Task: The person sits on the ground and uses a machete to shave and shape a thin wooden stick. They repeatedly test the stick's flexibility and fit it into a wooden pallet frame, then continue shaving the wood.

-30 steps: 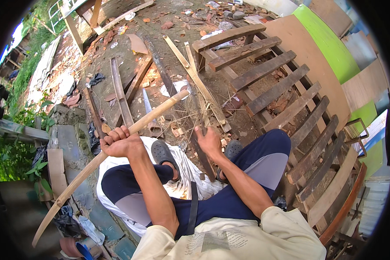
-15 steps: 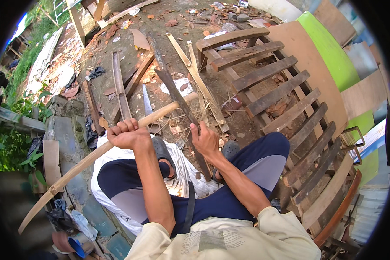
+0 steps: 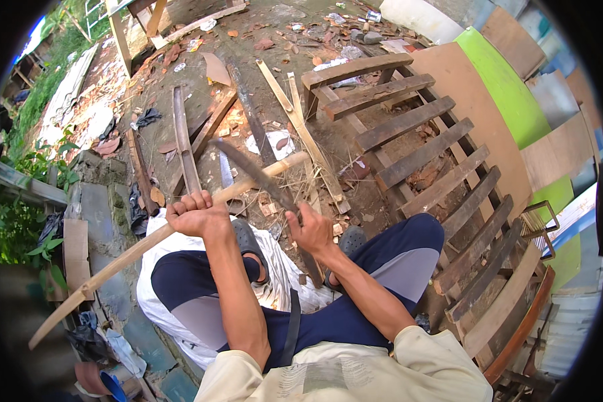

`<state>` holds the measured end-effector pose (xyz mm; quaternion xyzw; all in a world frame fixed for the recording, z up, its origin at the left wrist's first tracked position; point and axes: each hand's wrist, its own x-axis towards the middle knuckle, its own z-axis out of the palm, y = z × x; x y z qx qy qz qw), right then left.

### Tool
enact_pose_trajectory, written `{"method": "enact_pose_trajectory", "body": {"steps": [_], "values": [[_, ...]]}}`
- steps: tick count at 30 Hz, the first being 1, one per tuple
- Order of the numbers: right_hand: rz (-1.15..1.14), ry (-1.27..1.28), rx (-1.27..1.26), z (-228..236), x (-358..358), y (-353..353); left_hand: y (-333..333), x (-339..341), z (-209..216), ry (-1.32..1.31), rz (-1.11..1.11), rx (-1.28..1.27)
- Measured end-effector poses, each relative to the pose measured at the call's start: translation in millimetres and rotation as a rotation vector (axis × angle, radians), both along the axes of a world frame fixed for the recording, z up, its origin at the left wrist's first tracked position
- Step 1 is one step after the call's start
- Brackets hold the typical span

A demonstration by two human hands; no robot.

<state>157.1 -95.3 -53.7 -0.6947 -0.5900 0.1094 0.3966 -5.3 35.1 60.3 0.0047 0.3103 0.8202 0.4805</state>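
Our left hand [image 3: 193,216] grips tight the long, stiff, light-looking bamboo strip [image 3: 155,240] mid-length; our right hand [image 3: 309,231] holds a dark curved blade [image 3: 248,169].

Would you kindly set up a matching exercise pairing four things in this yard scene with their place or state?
Things:
1. bamboo strip
2. dark blade
3. wooden pallet
4. green panel

Places or states:
A. at the far right, behind a brown board
B. gripped by the left hand
C. lying slatted on the ground, right of the legs
D. held by the right hand

Pairs: 1-B, 2-D, 3-C, 4-A
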Motion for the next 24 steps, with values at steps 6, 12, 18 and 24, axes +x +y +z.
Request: {"method": "enact_pose_trajectory", "body": {"steps": [6,12,18,24], "values": [[-0.039,-0.034,0.045,11.9,-5.6,-1.6,0.7,-0.8,-3.4,-0.012,-0.013,-0.041],[-0.193,-0.028,-0.122,-4.5,21.4,10.7,0.6,0.6,-5.1,-0.037,0.021,-0.030],[-0.141,0.018,-0.173,2.1,18.0,5.2,2.1,-0.5,4.5,0.006,0.015,-0.026],[-0.325,0.086,-0.182,-1.1,44.3,5.9,5.0,-18.8,7.2,0.022,0.016,0.102]]}}
